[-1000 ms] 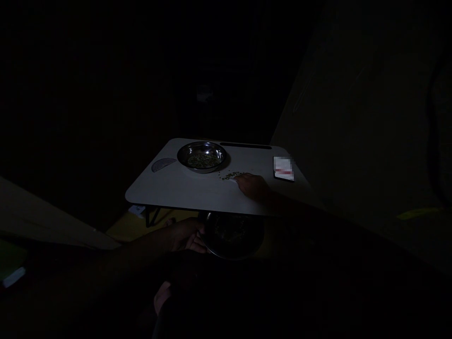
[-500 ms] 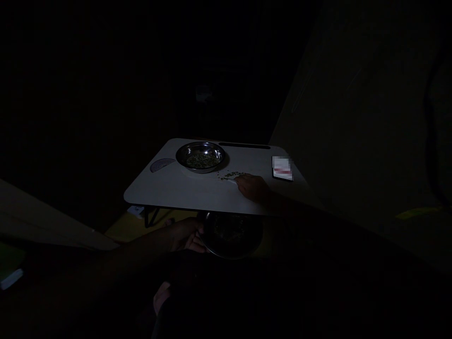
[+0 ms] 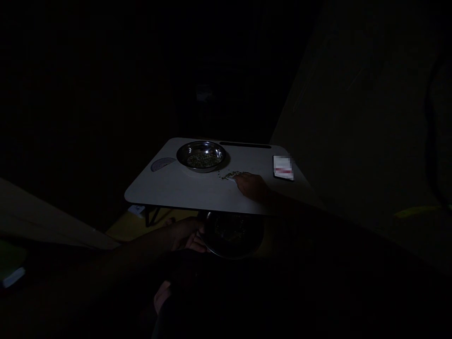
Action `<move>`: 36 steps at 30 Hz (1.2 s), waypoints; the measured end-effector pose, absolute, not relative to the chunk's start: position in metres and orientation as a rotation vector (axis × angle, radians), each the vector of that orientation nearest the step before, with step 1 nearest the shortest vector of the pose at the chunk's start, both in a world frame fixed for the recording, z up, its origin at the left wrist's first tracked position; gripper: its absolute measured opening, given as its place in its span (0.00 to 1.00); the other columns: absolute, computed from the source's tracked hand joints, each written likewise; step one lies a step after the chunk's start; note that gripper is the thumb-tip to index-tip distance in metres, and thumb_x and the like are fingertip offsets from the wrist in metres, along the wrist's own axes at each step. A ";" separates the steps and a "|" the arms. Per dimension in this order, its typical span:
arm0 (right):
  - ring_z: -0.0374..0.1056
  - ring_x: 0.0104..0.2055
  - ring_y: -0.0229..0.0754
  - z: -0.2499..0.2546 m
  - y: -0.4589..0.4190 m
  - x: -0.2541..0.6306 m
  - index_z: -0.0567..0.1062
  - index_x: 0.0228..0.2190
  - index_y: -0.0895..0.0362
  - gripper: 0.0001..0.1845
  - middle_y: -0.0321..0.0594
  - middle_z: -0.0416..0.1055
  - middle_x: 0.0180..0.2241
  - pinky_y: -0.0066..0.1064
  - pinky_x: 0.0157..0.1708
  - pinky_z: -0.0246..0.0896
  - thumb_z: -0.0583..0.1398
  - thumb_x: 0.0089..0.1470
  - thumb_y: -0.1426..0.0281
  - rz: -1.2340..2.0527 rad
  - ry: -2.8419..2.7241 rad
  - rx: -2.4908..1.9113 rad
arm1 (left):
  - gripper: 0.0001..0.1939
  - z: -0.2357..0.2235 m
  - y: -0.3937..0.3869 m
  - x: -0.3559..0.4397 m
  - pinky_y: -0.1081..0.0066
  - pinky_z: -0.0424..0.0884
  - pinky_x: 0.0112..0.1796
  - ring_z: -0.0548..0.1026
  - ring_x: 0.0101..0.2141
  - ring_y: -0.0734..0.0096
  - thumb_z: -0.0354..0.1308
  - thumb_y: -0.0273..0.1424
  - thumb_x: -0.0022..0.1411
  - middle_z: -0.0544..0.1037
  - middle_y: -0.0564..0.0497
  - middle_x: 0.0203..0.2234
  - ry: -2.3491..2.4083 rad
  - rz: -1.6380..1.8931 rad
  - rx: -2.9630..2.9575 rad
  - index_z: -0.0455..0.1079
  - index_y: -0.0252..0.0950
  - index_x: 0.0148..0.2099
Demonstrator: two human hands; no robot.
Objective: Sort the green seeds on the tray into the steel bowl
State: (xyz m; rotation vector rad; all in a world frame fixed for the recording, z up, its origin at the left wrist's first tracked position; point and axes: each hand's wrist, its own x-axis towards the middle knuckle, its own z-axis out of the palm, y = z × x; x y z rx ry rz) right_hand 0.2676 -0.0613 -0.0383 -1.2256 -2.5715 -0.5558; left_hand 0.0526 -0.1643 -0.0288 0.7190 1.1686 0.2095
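Currently your right hand [image 3: 252,187] is nearly closed over the bench [image 3: 183,193], with a small pale strip [image 3: 230,179] pinched at its fingertips, just beside scattered green bits [image 3: 226,175]. Beyond that hand, to its left, stands a shiny bowl [image 3: 192,150] holding more bits; to its right lies a flat slab [image 3: 283,167]. Your left hand [image 3: 192,234], fingers curled, grips the darker bowl [image 3: 221,254] immediately to its right, below the bench edge.

Over on the pale counter [image 3: 180,195], someone's right grip [image 3: 252,187] pinches a whitish piece [image 3: 230,179] by scattered green bits [image 3: 238,173]; a steel bowl [image 3: 201,169] sits beyond it, leftward, a lit device [image 3: 283,167] rightward. Below, their left grip [image 3: 190,234] holds a dark bowl [image 3: 226,253].
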 end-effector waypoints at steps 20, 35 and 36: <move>0.57 0.39 0.39 -0.043 -0.059 0.272 0.62 0.40 0.59 0.16 0.41 0.64 0.37 0.29 0.34 0.52 0.44 0.48 0.74 -0.497 -2.599 -1.164 | 0.07 -0.028 -0.165 0.054 0.71 0.64 0.26 0.70 0.21 0.70 0.45 0.26 0.39 0.71 0.49 0.15 1.165 0.228 0.745 0.62 0.31 0.25; 0.57 0.39 0.38 -0.041 -0.066 0.270 0.62 0.39 0.58 0.15 0.41 0.64 0.36 0.29 0.33 0.52 0.44 0.48 0.74 -0.465 -2.637 -1.158 | 0.09 -0.028 -0.164 0.055 0.71 0.63 0.26 0.70 0.21 0.71 0.44 0.26 0.39 0.70 0.50 0.13 1.170 0.204 0.747 0.62 0.31 0.26; 0.57 0.39 0.38 -0.042 -0.066 0.270 0.62 0.39 0.59 0.16 0.41 0.64 0.36 0.29 0.33 0.52 0.44 0.48 0.74 -0.465 -2.643 -1.145 | 0.08 -0.028 -0.164 0.055 0.72 0.63 0.26 0.70 0.21 0.71 0.44 0.26 0.39 0.70 0.50 0.13 1.167 0.204 0.747 0.62 0.32 0.26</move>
